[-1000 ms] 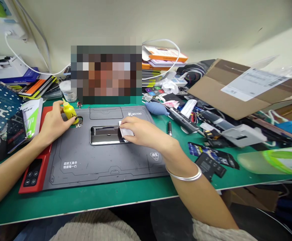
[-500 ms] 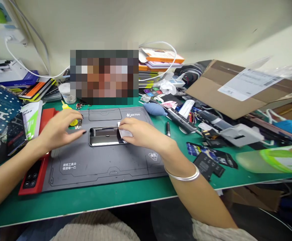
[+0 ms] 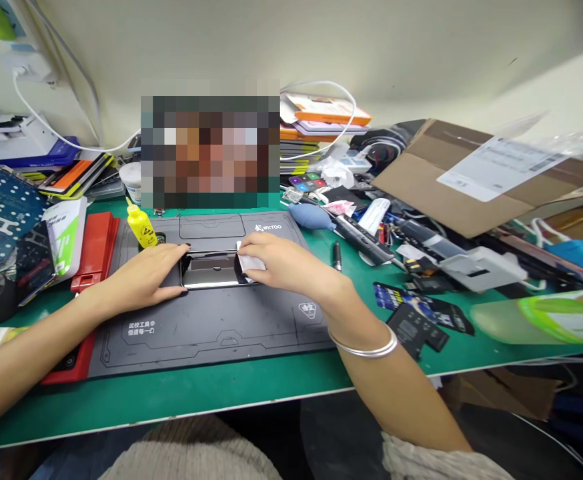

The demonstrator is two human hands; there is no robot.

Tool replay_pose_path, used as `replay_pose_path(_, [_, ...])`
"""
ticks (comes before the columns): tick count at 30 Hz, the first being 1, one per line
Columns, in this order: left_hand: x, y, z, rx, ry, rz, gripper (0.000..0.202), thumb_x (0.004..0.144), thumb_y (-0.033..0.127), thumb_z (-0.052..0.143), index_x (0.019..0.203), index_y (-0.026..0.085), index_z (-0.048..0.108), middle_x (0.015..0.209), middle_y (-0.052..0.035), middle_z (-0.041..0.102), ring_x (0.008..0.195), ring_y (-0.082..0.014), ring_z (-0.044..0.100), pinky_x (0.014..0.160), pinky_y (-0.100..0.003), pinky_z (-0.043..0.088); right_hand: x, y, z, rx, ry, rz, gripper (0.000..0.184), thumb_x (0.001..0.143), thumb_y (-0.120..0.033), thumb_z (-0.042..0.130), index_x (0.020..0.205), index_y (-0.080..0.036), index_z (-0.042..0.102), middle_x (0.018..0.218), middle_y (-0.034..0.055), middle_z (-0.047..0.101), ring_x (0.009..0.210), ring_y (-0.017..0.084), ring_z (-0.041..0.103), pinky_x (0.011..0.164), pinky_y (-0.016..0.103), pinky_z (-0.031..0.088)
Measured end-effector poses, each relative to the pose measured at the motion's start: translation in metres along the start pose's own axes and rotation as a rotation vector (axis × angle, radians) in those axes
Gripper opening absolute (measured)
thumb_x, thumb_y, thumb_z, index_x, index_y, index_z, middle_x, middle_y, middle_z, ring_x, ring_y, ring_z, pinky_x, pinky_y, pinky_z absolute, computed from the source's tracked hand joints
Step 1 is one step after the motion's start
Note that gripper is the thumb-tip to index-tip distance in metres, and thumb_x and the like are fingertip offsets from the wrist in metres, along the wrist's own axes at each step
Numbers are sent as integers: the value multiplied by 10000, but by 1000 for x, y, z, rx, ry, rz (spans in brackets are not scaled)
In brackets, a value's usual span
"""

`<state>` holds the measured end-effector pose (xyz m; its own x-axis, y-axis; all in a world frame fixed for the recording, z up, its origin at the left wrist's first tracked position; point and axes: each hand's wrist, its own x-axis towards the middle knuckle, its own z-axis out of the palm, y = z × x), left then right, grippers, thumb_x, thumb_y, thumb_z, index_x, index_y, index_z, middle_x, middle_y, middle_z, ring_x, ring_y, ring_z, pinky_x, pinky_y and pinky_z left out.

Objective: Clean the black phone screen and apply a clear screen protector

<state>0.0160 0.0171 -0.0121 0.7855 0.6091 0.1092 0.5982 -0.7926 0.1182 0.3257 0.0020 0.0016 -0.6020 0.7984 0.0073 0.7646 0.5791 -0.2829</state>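
Observation:
A phone [image 3: 209, 272] with a dark, mirror-like screen lies flat on a grey work mat [image 3: 181, 337]. My left hand [image 3: 146, 275] clasps its left end, thumb on the near edge and fingers on the far edge. Over the right end is my right hand [image 3: 281, 265], pinching a small white wipe [image 3: 252, 264] against the glass. Just beyond my left hand stands a yellow squeeze bottle [image 3: 140, 225] with a thin nozzle. The phone's two ends are partly hidden by my hands.
A red holder [image 3: 97, 243] runs along the mat's left side. To the right lie a blue air blower [image 3: 311, 217], a black pen-like tool [image 3: 336, 256], phone batteries [image 3: 410, 330] and a cardboard box [image 3: 421, 173]. A green-capped bottle [image 3: 536, 317] lies at far right.
My left hand has moved right and closed on the phone's left end, uncovering the yellow bottle. My right hand stays at the right end with the wipe.

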Motion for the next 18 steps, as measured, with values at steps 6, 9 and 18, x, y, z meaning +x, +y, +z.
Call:
replay_pose_path(6, [4,3,-3,-3,1,46,518,955,435,600,1352,128,471,1312,-204,621,1199,-328,613,1012,-463,500,2,0,1,-7,-5,-8,227,864,-122,580,1048,-148,710,1232,140,644,1127,295,619,930,409,528])
replay_pose_path(9, [5,5,-4,-11,3,67,471,958,398,601,1316,116,481,1294,-210,620,1189,-338,602,999,-472,497,2,-1,0,1,-11,1,237,865,-117,576,1061,-133,709,1236,149,643,1139,302,616,937,419,529])
replay_pose_path(18, [4,11,-9,-5,-7,50,463,974,384,572,1333,122,443,1285,-203,609,1161,-338,590,975,-476,490,0,0,-4,12,-18,40,231,861,-139,593,1057,-150,714,1239,138,651,1130,311,630,922,434,537])
